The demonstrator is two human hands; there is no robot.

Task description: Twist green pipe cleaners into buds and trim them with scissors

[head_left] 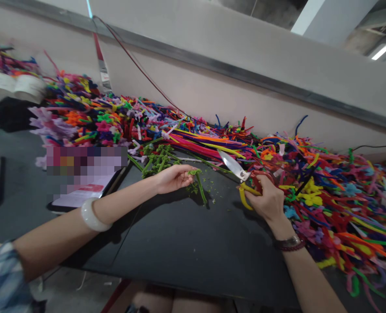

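Between the fingertips of my left hand [175,178] is a green pipe cleaner [201,189], bent at the top with its stem hanging down to the right. My right hand [267,198] grips scissors [233,166] with one red and one yellow handle. Their blades point up and left, apart from the green piece. Just behind my left hand lies a heap of green pipe cleaner pieces [158,161]. Small green clippings [214,191] are scattered on the dark table [186,243] between my hands.
A long bank of colourful pipe cleaners [193,139] lines the wall and curves down the right side. On the left a tablet or phone [82,195] leans, its screen partly blurred. White cups [30,88] stand at the far left. A cable [140,69] runs down the wall.
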